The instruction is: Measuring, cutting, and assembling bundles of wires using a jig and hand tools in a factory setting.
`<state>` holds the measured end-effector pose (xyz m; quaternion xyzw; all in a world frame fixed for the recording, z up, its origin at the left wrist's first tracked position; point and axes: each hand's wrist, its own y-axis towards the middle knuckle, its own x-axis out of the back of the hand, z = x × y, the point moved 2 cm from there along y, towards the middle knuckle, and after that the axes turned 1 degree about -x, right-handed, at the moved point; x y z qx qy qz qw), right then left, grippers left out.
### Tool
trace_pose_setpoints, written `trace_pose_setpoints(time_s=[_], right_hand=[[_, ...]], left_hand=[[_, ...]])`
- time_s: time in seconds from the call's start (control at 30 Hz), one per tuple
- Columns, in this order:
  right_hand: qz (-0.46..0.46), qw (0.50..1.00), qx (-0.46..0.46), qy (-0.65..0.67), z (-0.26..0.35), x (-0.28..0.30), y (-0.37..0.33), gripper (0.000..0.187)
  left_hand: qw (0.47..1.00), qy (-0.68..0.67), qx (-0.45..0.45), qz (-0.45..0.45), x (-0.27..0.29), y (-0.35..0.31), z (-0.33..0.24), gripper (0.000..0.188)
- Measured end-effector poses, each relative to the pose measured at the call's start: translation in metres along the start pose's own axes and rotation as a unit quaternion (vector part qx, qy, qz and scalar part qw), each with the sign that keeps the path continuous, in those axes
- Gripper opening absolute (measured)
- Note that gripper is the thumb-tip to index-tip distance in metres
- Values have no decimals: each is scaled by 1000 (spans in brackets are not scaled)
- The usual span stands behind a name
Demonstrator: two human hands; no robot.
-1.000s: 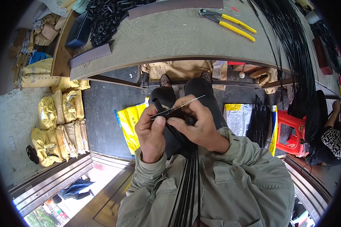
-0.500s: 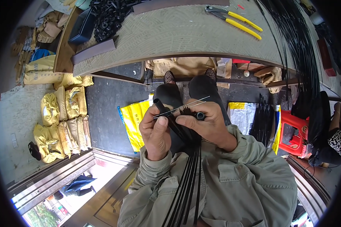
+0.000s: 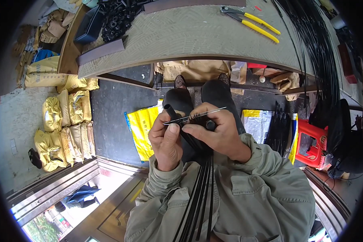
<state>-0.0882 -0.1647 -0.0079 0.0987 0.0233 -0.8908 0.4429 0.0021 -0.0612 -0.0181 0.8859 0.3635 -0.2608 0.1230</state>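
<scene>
My left hand is closed round a black tube, whose upper end sticks out past the fingers. Thin metal rods cross from the left fingertips to beyond the right ones, with a row of small black pieces between the hands. My right hand pinches these pieces and the rods between thumb and forefinger. Another round black end pokes out beside its curled fingers. Below both hands, a bundle of long black strips runs down against my jacket. What joins the strips to the tubes is hidden.
Ahead stands a workbench with yellow-handled cutting pliers, a heap of small black parts and long black strands. Yellow sacks line the left. A red plastic stool stands at right, near strips on a white sack.
My right hand has moved slightly left, toward the left hand, and the round black end in it has tilted. The rods now reach a little farther right. My left hand stays nearly still.
</scene>
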Motion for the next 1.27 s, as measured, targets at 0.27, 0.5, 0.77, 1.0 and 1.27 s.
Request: trace_pose_setpoints(time_s=[0.27, 0.5, 0.77, 1.0, 1.27], right_hand=[[63, 992, -74, 77, -11, 6, 9, 16], [-126, 988, 67, -50, -1, 52, 13, 24], [193, 965, 108, -143, 93, 36, 82, 41], [253, 948, -132, -141, 89, 20, 90, 43], [283, 952, -68, -99, 72, 21, 90, 53]], left_hand=[[999, 15, -40, -16, 5, -1, 15, 35], [999, -2, -44, 3, -9, 10, 28, 27], [977, -171, 123, -30, -29, 8, 16, 22], [985, -149, 76, -41, -25, 2, 15, 23], [977, -173, 109, -56, -24, 5, 21, 24]])
